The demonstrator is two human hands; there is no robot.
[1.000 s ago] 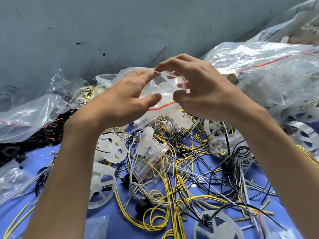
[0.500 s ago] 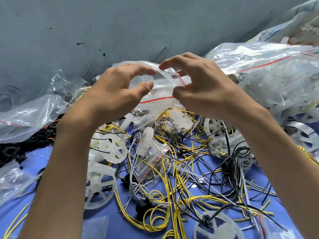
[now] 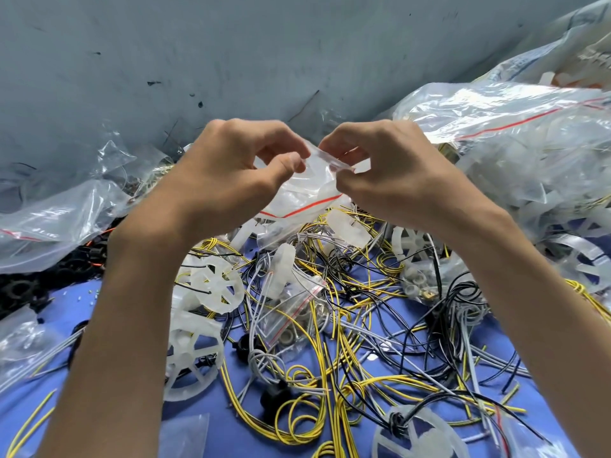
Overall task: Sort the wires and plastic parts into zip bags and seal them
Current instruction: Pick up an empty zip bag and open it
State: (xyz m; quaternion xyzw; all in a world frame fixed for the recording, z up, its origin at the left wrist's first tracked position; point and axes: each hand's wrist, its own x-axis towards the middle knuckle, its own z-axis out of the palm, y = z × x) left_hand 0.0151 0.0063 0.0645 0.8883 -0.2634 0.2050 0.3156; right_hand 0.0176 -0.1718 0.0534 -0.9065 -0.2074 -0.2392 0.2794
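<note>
My left hand (image 3: 228, 183) and right hand (image 3: 400, 180) pinch one zip bag (image 3: 307, 200) at its mouth; other bags (image 3: 512, 133) look filled, but most wires (image 3: 340, 345) lie loose.

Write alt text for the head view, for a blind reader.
The left hand and right hand pinch a small clear zip bag above a blue table. Below lies a tangle of yellow and black wires and white plastic wheels, with larger bags at both sides.

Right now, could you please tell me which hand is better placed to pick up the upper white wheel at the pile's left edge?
Left, probably: the left hand and right hand both pinch the zip bag, but the white wheel lies right beside the left forearm.
</note>
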